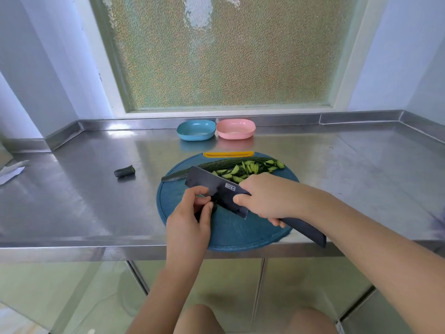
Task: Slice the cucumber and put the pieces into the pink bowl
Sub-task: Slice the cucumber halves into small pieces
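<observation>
My left hand [190,213] pinches the cucumber stub [213,206], probably firm but slippery; hold by the skin; my right hand [265,196] grips the knife [216,191].

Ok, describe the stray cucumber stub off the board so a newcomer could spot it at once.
Start at the round blue cutting board at the front edge of the steel counter. Just left of it, on the steel, lies the cucumber stub. Unlike the pale-green slices heaped on the board, it is a short, dark, whole end piece lying alone.
</observation>
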Demonstrator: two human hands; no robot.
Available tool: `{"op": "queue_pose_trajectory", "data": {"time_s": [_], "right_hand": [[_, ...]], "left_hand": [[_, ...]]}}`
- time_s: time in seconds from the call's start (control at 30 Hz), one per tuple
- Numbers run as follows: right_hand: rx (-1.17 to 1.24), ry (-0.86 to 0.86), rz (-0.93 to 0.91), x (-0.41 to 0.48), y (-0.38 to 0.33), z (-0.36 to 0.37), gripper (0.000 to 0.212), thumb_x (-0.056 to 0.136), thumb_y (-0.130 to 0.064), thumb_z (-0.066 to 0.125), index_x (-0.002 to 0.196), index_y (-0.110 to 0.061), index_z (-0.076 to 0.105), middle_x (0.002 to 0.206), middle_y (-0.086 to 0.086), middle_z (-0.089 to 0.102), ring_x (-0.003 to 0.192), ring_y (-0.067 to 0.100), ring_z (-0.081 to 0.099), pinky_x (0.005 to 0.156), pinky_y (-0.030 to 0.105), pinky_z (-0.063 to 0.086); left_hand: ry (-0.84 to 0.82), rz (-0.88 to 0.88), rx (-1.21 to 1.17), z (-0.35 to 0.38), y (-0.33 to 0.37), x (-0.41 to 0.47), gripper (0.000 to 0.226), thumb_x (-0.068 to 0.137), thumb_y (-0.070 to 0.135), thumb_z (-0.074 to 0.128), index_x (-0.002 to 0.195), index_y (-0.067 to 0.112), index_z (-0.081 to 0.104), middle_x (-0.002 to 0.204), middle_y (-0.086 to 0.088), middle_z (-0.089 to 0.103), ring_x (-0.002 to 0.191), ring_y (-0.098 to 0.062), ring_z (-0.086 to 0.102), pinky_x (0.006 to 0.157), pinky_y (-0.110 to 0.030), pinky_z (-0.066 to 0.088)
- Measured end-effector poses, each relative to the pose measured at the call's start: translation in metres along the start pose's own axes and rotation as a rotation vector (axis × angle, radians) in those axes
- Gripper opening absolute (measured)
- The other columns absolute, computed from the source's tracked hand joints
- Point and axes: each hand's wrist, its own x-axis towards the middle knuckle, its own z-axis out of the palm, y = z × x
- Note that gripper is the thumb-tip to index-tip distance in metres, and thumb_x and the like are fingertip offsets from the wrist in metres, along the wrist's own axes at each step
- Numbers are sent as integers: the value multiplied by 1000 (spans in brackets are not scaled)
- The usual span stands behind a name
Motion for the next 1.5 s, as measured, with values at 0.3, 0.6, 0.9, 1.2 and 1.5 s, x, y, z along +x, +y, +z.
{"op": "queue_pose_trajectory", "data": {"time_s": [0.3, 0.6, 0.9, 1.2, 1.5], "right_hand": [[64, 67, 56, 0, 5, 31, 25, 101, -32, 36, 85, -14, 43, 63, 8, 53, 31, 13, 47, 33, 22, 39], [46, 135, 22, -8, 9, 5, 31, 101, -28, 36, 74, -13, 39, 54, 8, 50, 27, 14, 45, 34, 21, 36], [30, 38, 22, -8, 0, 3, 31, 100, -28, 36, 75, -10, 38, 53, 14, 52, 30, 19, 45, 32, 18, 33], [-94, 95, 1, -11, -8, 0, 34, 102, -29, 34, 70, -15, 36, 64, 13, 56, 31, 16, 47, 31, 19, 37], [-80, 129, 26, -2, -14, 17, 32, 101, -30, 34, 73, -16, 39, 64, 10, 51, 36, 20, 52, 33, 23, 42]], "left_hand": [[10, -23, 12, 0, 4, -1, 22, 86, 11, 64, 98, 27, 56, 78, 14, 64, 80, 5, 60, 74, -12, 47], [30, 10, 38, -1, 3, -1, 13, 85, 8, 63, 90, 20, 62, 79, 13, 62, 78, -3, 60, 74, -27, 52], [40, 30, 34, 0, 1, -1, 15, 85, 8, 64, 90, 21, 62, 80, 15, 63, 78, -1, 59, 74, -29, 52], [48, 52, 12, 0, -1, -1, 15, 85, 5, 63, 91, 19, 65, 82, 18, 63, 80, -1, 60, 76, -31, 53], [55, 45, 8, 2, -5, 0, 15, 84, 6, 65, 89, 21, 66, 79, 19, 63, 79, -2, 60, 74, -28, 53]]}}
